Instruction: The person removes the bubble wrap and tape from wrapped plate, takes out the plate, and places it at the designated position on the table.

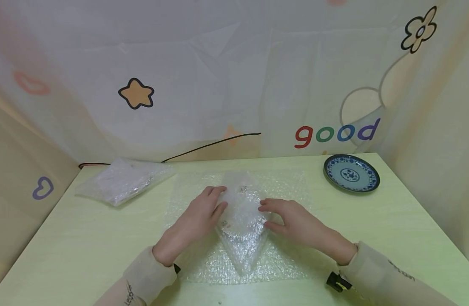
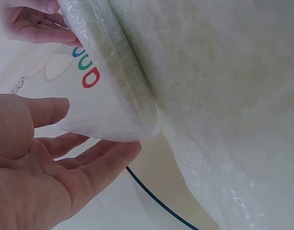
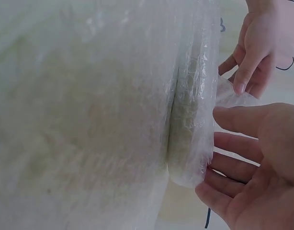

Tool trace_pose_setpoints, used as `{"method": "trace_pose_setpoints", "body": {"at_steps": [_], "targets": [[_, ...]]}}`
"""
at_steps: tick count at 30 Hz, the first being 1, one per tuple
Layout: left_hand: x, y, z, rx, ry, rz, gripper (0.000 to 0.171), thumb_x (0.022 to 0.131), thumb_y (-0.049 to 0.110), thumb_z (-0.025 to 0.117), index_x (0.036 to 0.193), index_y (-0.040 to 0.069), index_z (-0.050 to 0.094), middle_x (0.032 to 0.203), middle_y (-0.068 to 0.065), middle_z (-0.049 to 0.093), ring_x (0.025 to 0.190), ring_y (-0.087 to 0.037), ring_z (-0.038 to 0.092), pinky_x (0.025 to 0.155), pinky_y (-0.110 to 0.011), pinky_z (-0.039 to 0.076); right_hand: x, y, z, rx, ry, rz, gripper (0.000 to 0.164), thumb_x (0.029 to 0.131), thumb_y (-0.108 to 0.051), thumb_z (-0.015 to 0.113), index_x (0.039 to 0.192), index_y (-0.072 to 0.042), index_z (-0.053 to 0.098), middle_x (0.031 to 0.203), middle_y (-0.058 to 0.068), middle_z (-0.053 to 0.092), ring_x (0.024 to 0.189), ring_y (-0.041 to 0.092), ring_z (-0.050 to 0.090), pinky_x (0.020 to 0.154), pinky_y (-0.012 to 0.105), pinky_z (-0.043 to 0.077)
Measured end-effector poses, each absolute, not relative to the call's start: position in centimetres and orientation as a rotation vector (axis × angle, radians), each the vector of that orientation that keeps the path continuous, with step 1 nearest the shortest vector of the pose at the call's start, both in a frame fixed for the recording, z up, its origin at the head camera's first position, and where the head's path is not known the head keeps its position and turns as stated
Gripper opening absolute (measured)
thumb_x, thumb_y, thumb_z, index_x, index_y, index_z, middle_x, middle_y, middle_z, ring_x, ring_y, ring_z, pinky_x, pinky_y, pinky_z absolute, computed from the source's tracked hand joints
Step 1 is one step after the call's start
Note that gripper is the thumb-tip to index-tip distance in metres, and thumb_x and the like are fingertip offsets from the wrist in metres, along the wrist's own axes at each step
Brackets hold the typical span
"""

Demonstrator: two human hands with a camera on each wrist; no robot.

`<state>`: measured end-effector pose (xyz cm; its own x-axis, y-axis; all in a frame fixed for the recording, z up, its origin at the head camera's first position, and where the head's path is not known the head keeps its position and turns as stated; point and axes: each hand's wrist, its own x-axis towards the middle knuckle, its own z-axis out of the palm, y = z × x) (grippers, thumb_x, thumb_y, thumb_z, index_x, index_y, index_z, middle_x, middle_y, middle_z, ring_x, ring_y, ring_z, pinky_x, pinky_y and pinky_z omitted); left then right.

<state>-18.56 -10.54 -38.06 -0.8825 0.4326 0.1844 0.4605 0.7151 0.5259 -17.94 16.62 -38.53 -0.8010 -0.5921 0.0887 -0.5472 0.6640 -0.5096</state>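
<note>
A folded bubble-wrap bundle lies flat in the middle, narrowing to a point at its near end. Under it is spread a larger clear bubble-wrap sheet. My left hand is at the bundle's left edge, fingers spread and loosely straight. In the left wrist view its fingertips meet the rim of the bundle, with the thumb apart. On the opposite side my right hand touches the right edge. The right wrist view shows its fingers extended against the bundle's side, curled round nothing. What lies inside the wrap is hidden.
Another bubble-wrapped packet lies at the back left of the table. A blue-patterned plate sits at the back right, near the printed curtain. A small black object hangs beneath the right sleeve.
</note>
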Motion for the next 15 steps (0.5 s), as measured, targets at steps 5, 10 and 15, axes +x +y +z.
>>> {"method": "trace_pose_setpoints", "body": {"at_steps": [5,10,15], "targets": [[-18.71,-10.67,-38.07,-0.729,-2.849,-0.916,0.043,0.106,0.01,0.058,0.143,-0.01,0.048,0.135,-0.027,0.054,0.118,-0.037,0.061,0.098,-0.047,0.053,-17.85,16.58,-38.47,-0.99,2.794,-0.702,0.04,0.096,-0.015,0.075,0.133,-0.004,0.067,0.146,0.016,0.057,0.136,0.036,0.052,0.109,0.055,0.042],[-18.71,-10.84,-38.16,-0.715,-2.858,-0.949,0.044,0.106,0.011,0.057,0.144,-0.009,0.048,0.138,-0.026,0.053,0.121,-0.037,0.06,0.1,-0.048,0.051,-17.71,16.43,-38.61,-1.013,2.804,-0.615,0.045,0.094,-0.017,0.077,0.135,-0.001,0.065,0.148,0.018,0.054,0.138,0.036,0.05,0.11,0.053,0.041],[-18.8,-11.03,-38.11,-0.702,-2.871,-0.967,0.044,0.106,0.009,0.052,0.146,-0.008,0.047,0.139,-0.025,0.053,0.125,-0.036,0.057,0.102,-0.048,0.05,-17.65,16.31,-38.72,-1.026,2.81,-0.592,0.047,0.094,-0.017,0.077,0.136,0.0,0.065,0.148,0.019,0.053,0.138,0.037,0.049,0.11,0.053,0.042]]}}
